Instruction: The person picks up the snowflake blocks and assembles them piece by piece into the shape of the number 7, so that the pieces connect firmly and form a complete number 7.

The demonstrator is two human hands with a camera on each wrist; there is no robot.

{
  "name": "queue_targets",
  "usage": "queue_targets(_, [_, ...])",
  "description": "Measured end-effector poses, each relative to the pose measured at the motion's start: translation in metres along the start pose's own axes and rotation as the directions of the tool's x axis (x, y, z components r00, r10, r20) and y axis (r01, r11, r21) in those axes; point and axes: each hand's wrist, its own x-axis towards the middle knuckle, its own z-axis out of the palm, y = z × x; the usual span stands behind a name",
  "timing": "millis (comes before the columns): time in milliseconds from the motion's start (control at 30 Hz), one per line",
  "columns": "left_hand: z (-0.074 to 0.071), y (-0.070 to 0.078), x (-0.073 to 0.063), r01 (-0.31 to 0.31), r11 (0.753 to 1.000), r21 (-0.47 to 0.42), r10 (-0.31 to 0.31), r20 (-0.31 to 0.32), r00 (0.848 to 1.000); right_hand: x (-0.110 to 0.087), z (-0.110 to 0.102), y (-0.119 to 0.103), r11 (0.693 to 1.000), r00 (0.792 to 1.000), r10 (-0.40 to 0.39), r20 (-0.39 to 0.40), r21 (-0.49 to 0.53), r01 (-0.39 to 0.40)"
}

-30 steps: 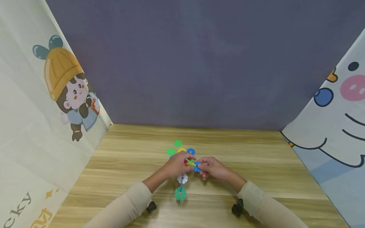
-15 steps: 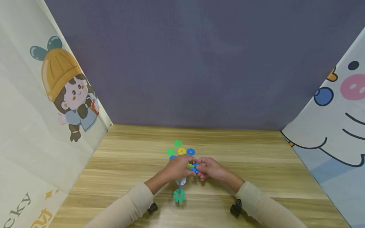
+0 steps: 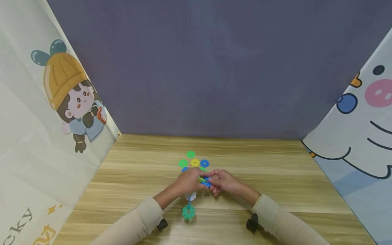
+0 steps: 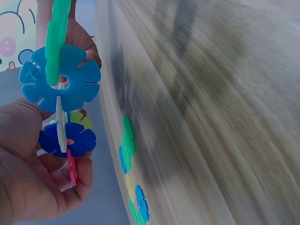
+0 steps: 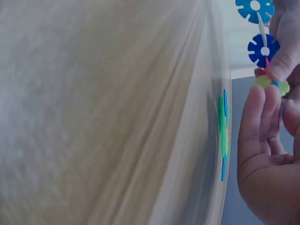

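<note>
Off the tabletop, a chain of slotted snowflake discs hangs from my left hand [image 3: 190,180], whose thumb and fingers grip its upper part. In the left wrist view the chain runs from a green disc [image 4: 54,56] through a light blue disc [image 4: 77,86], a white disc [image 4: 61,124] and a dark blue disc [image 4: 84,140] to a pink disc [image 4: 71,166]. A yellow disc [image 4: 82,121] shows behind. My right hand [image 3: 225,181] pinches a blue snowflake disc [image 3: 206,182] against the yellow disc, close to the left fingertips. Fingers hide much of that joint.
Loose discs lie flat just beyond the hands: a green disc [image 3: 191,154], a yellow disc [image 3: 195,162], a blue disc [image 3: 204,163] and several others. The wood-grain table [image 3: 275,170] meets a dark back panel [image 3: 196,85] and printed side panels.
The right hand has brought its blue disc leftward onto the yellow one, and the hands are closer together. The chain's green lower end has swung slightly left and toward me.
</note>
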Motion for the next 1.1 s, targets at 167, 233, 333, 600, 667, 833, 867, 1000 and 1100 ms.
queue_targets(167, [-0.003,-0.004,-0.006,0.043,0.999,0.011,-0.043,0.01,0.999,0.001,-0.004,0.001,0.997,1.0,0.019,-0.004,-0.081,-0.02])
queue_targets(233, [-0.004,-0.006,-0.008,0.054,0.999,-0.002,-0.054,0.018,0.998,0.001,-0.005,0.0,0.994,1.0,0.03,-0.001,-0.105,-0.03])
queue_targets(333, [-0.006,-0.01,-0.011,0.067,0.998,-0.012,-0.067,0.024,0.997,0.001,-0.005,-0.002,0.99,0.999,0.032,-0.017,-0.14,-0.034])
queue_targets(600, [-0.012,-0.013,-0.017,0.093,0.995,-0.032,-0.093,0.023,0.995,0.009,-0.005,-0.001,0.879,0.991,-0.113,-0.065,-0.472,0.07])
queue_targets(667, [-0.013,-0.014,-0.019,0.097,0.995,-0.031,-0.096,0.025,0.995,0.011,-0.006,-0.002,0.82,0.983,-0.177,-0.046,-0.56,0.122])
queue_targets(833, [-0.014,-0.018,-0.023,0.092,0.996,-0.015,-0.091,0.016,0.996,0.02,-0.005,-0.003,0.67,0.964,-0.266,0.026,-0.714,0.204])
queue_targets(867, [-0.014,-0.019,-0.024,0.087,0.996,-0.012,-0.087,0.015,0.996,0.021,-0.005,-0.003,0.643,0.962,-0.271,0.039,-0.736,0.211])
queue_targets(1000, [-0.013,-0.021,-0.025,0.083,0.997,-0.006,-0.083,0.018,0.996,0.025,-0.003,-0.003,0.59,0.964,-0.255,0.08,-0.777,0.221])
queue_targets(1100, [-0.012,-0.022,-0.024,0.08,0.997,0.003,-0.08,0.02,0.997,0.028,-0.001,-0.004,0.564,0.964,-0.245,0.106,-0.793,0.231])
